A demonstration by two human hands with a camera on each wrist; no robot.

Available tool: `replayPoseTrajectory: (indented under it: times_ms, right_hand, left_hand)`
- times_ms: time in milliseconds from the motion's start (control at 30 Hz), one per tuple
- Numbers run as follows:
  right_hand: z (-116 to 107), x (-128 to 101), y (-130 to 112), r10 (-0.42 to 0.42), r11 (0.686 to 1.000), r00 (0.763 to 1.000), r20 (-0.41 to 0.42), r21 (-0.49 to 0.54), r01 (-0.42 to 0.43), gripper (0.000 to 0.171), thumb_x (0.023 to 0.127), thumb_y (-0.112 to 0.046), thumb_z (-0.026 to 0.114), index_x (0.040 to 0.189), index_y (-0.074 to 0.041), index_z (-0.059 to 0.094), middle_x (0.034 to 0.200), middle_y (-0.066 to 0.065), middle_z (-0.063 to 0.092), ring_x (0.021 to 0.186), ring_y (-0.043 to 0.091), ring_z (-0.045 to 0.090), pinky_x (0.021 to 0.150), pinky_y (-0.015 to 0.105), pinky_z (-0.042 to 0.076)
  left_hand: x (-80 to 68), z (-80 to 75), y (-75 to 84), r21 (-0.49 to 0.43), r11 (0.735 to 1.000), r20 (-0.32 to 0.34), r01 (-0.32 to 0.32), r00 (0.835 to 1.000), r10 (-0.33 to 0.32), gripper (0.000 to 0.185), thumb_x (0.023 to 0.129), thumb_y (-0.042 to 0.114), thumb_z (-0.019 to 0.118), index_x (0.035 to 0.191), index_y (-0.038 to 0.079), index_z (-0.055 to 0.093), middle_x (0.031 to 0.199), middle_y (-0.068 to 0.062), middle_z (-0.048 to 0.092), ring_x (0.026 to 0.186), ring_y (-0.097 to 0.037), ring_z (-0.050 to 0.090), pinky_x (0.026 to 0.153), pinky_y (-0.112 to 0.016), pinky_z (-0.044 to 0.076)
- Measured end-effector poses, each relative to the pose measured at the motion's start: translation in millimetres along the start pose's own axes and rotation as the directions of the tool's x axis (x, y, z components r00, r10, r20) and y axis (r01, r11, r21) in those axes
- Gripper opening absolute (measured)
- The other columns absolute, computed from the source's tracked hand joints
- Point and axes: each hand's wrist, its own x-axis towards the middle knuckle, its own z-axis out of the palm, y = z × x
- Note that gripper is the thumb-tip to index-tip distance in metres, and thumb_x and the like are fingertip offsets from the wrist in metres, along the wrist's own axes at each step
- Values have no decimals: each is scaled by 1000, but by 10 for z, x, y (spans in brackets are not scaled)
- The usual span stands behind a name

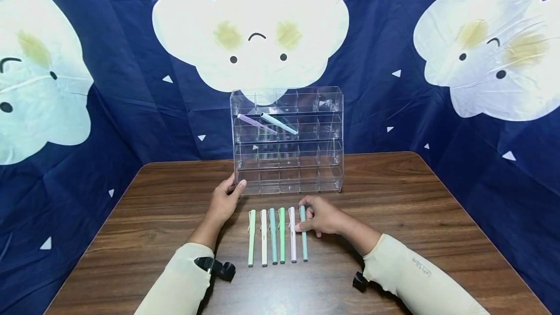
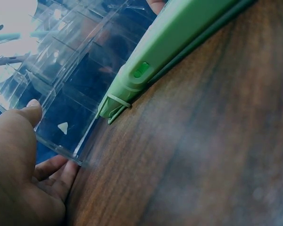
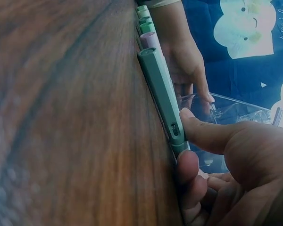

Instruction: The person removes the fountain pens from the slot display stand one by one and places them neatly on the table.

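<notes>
At the row's right end, my right hand [image 1: 323, 215] pinches a teal pen [image 1: 305, 248] between thumb and fingers near its cap. In the right wrist view that pen [image 3: 160, 89] lies along the wood. My left hand [image 1: 223, 204] grips the lower left corner of a clear display rack [image 1: 288, 141], thumb in front and fingers behind. To the left of the held pen lie a pale lilac pen [image 1: 293, 244], a green pen [image 1: 282, 244], another teal pen [image 1: 273, 244], a cream pen [image 1: 264, 247] and a light green pen [image 1: 251, 244].
A purple pen [image 1: 253, 122] and a light blue pen [image 1: 280, 124] rest slanted in the rack's upper part, left of its right half. The rack stands towards the back of the wooden table [image 1: 385, 183], before a dark blue curtain [image 1: 376, 125] with cloud prints.
</notes>
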Motion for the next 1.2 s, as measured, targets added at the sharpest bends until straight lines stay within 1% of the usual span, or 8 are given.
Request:
replayPoseTrajectory:
  times_ms: [133, 333, 533, 700, 800, 933, 1067, 1200]
  right_hand:
    - [2, -3, 0, -3, 1000, 1000, -5, -2, 3, 73, 90, -11, 91, 146, 12, 51, 68, -1, 59, 43, 11, 51, 45, 23, 44]
    - [4, -20, -1, 5, 1000, 1000, -7, 18, -5, 72, 92, -11, 89, 148, 11, 51, 68, -1, 60, 43, 12, 51, 44, 24, 45]
    - [-19, -24, -4, 2, 999, 1000, 0, 49, -2, 70, 95, -12, 86, 150, 10, 49, 68, -1, 57, 44, 12, 52, 45, 25, 48]
    - [-47, -31, -50, -3, 997, 1000, 0, 78, 3, 69, 97, -12, 84, 151, 11, 49, 68, -1, 58, 45, 12, 54, 45, 23, 45]
    - [-68, -38, -108, 11, 993, 1000, -4, 116, -10, 67, 97, -10, 84, 150, 11, 50, 70, -1, 60, 46, 12, 54, 47, 22, 44]
    - [-131, -37, -232, 9, 987, 1000, -28, 158, -5, 65, 96, -8, 83, 149, 11, 51, 71, -1, 59, 47, 13, 54, 50, 24, 47]
    - [-207, -13, -369, -13, 989, 997, -73, 145, 23, 61, 95, -8, 84, 145, 11, 55, 70, 0, 61, 47, 12, 52, 51, 25, 48]
    - [-307, 30, -507, -41, 991, 991, -130, 125, 57, 55, 94, -8, 85, 140, 9, 60, 68, 0, 62, 46, 11, 51, 50, 24, 47]
  left_hand:
    - [2, 1, 0, 9, 1000, -3, -2, 1000, 2, 60, 111, 39, 67, 165, 20, 50, 143, -22, 68, 121, -36, 73, 98, -39, 59]
    - [-9, 9, 2, 9, 1000, 11, 2, 1000, -2, 61, 111, 40, 65, 166, 18, 48, 145, -24, 66, 121, -37, 73, 98, -41, 60]
    - [-3, 10, 8, 12, 1000, 9, 1, 1000, -1, 61, 111, 41, 65, 166, 21, 48, 144, -23, 67, 124, -38, 72, 103, -48, 58]
    - [3, 1, 2, 5, 1000, 14, 17, 1000, -17, 62, 112, 42, 64, 167, 21, 46, 148, -24, 67, 128, -39, 72, 107, -51, 58]
    - [-7, -12, -9, -4, 1000, 16, 23, 1000, -23, 63, 112, 42, 64, 168, 22, 45, 151, -23, 65, 130, -40, 70, 107, -51, 58]
    - [-2, -34, 6, 5, 1000, 16, 19, 1000, -19, 64, 112, 44, 62, 169, 22, 43, 152, -23, 63, 132, -40, 69, 108, -52, 58]
    - [-4, -34, 2, 13, 1000, 21, 23, 1000, -23, 64, 112, 44, 63, 169, 22, 43, 151, -24, 64, 132, -41, 69, 108, -53, 57]
    - [-5, -16, -9, 9, 1000, 28, 23, 999, -23, 64, 112, 43, 64, 168, 22, 44, 151, -23, 64, 132, -41, 69, 108, -53, 57]
